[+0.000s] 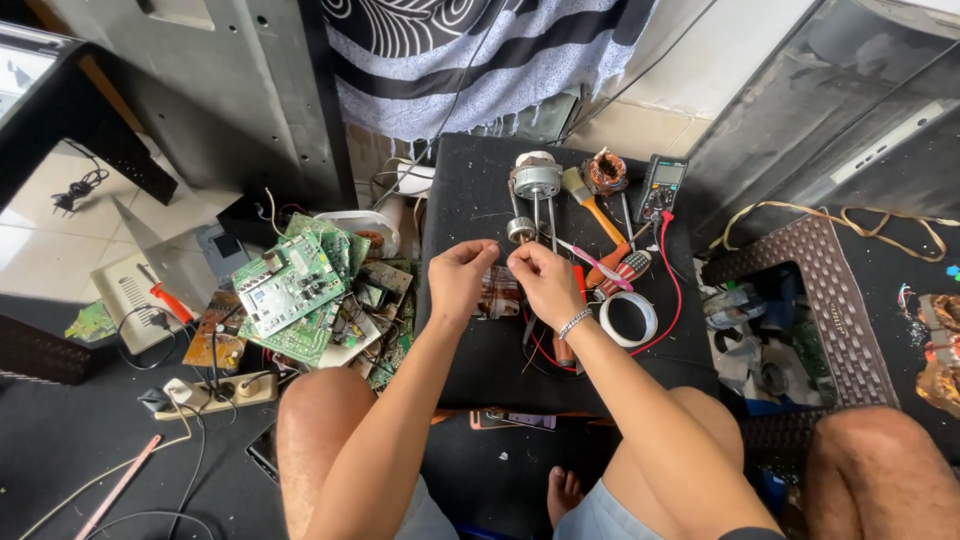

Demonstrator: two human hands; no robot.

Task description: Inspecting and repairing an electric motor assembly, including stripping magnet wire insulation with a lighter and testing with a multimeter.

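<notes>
Copper winding (497, 292) lies half hidden on the counter (470, 350); left hand (458, 280) and right hand (543, 283) pinch something too fine to identify above it, work seemingly midway.

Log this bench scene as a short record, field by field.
Setting: black work surface, person seated, knees below it
Left hand: pinching something thin, too small to tell
Right hand: fingertips meet the left's; bracelet on wrist
Beneath hands: copper-wound part, partly hidden
Behind hands: small motor, brush, copper coil, multimeter with red lead
Right of hands: white tape roll
Left side: pile of green circuit boards, power strip
</notes>
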